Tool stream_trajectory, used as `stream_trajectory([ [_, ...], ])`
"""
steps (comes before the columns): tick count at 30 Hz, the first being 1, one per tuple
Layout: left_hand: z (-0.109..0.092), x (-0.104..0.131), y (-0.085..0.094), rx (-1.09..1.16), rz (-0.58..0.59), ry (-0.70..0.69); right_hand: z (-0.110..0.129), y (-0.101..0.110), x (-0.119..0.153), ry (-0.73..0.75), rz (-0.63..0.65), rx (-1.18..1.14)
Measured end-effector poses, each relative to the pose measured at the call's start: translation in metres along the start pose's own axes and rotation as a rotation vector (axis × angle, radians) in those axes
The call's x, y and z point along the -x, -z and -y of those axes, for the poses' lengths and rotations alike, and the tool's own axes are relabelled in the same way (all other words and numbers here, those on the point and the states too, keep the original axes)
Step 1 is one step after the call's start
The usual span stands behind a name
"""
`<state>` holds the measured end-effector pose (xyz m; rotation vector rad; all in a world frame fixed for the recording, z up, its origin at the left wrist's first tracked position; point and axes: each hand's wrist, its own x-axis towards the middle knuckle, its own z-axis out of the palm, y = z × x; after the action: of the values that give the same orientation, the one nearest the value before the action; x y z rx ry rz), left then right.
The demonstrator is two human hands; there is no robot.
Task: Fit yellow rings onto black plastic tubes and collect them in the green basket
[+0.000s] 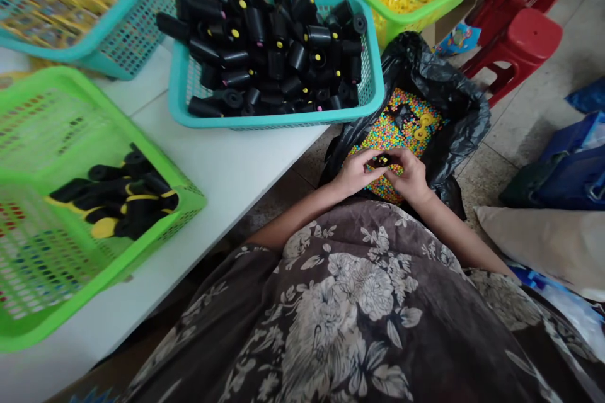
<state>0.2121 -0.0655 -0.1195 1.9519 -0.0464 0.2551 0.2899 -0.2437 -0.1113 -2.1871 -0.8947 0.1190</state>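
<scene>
My left hand [355, 172] and my right hand [409, 176] meet over a black plastic bag [460, 107]. Between their fingertips they grip a small black plastic piece [382, 160] with a yellow dot in it; the fingers hide most of its shape. Below them, small multicoloured beads [371, 138] fill the bag. A few yellow plastic rings [420, 133] lie on the beads. Beyond my left hand, a turquoise basket [278, 121] is heaped with black plastic tubes [255, 25], some showing yellow or pink dots.
On the white table [208, 164] stands a green basket [85, 97] with black pieces and yellow rims. A second turquoise basket [127, 38] sits at the back left. Yellow rings fill another green basket [406, 16]. A red stool [532, 38] and a blue bag [574, 170] are at the right.
</scene>
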Motion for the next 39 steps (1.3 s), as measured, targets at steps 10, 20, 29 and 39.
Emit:
stream_trajectory([
  [10, 0.0, 0.01, 0.003, -0.138, -0.114, -0.116, -0.008, 0.019, -0.021, 0.024, 0.117, 0.299],
  [20, 0.032, 0.01, -0.007, 0.065, -0.133, 0.028, 0.004, 0.037, -0.082, -0.409, 0.239, 0.757],
  [29, 0.03, 0.006, -0.011, 0.127, -0.14, 0.077, 0.001, 0.05, -0.07, -0.32, 0.088, 0.627],
  [39, -0.003, -0.007, -0.011, 0.105, -0.103, 0.061, 0.019, 0.018, -0.013, 0.012, -0.159, 0.136],
])
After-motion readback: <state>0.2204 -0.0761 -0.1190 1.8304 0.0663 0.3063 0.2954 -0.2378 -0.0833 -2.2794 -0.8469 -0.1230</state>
